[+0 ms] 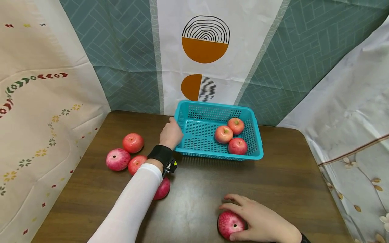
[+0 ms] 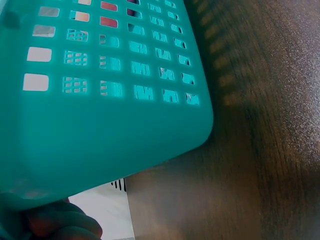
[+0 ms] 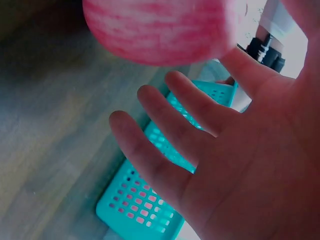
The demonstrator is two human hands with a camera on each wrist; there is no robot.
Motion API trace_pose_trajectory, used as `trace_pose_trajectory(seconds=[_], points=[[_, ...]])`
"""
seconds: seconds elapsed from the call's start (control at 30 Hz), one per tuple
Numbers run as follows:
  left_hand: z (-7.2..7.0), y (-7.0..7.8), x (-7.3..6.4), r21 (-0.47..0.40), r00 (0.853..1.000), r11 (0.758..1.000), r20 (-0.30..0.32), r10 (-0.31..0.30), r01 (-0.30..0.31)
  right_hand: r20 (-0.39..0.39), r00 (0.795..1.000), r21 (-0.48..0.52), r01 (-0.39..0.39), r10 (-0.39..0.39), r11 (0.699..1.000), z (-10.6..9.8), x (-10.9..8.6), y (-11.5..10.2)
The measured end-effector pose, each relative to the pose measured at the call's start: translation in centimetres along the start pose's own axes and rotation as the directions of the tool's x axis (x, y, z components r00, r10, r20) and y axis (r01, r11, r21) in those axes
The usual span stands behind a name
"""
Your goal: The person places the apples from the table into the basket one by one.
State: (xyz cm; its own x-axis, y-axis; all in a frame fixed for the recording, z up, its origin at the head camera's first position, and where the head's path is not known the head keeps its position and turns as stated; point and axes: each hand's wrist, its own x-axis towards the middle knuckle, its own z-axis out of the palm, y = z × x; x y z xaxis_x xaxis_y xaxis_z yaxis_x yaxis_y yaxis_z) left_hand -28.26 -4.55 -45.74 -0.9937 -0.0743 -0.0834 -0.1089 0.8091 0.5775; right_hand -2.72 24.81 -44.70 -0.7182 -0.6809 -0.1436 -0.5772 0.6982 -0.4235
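basket, apparently gripped by left fingers, holds apples

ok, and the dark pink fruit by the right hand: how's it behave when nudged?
The dark pink fruit will likely roll: it's rounded and sits on a flat table. Its smooth-looking skin may slip if the right hand grips loosely. No dents show, so it's probably fairly firm.

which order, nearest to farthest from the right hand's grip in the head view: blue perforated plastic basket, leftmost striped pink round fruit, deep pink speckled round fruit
1. Deep pink speckled round fruit: at the right hand.
2. Blue perforated plastic basket: ahead, at the back.
3. Leftmost striped pink round fruit: far left.
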Motion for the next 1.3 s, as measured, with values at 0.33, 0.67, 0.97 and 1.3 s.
trace_pose_trajectory(seconds=[0.33,0.67,0.97,1.3], points=[[0.1,-0.1,0.2,0.014,1.0,1.0,-0.001,0.016,-0.016,0.05,0.999,0.013,-0.005,0.004,1.0,0.9,0.2,0.0],[0.2,-0.2,0.4,-0.005,1.0,1.0,-0.001,0.016,-0.016,0.135,0.99,0.095,-0.065,0.052,0.993,1.5,0.2,-0.3],[0.2,-0.2,0.3,-0.012,1.0,1.0,0.003,0.005,-0.005,0.108,0.994,0.085,0.006,-0.015,0.996,2.1,0.9,-0.3],[0.3,-0.2,0.3,-0.006,1.0,1.0,0.005,0.007,-0.007,0.135,0.989,0.07,0.044,-0.053,0.997,2.3,1.1,-0.4]])
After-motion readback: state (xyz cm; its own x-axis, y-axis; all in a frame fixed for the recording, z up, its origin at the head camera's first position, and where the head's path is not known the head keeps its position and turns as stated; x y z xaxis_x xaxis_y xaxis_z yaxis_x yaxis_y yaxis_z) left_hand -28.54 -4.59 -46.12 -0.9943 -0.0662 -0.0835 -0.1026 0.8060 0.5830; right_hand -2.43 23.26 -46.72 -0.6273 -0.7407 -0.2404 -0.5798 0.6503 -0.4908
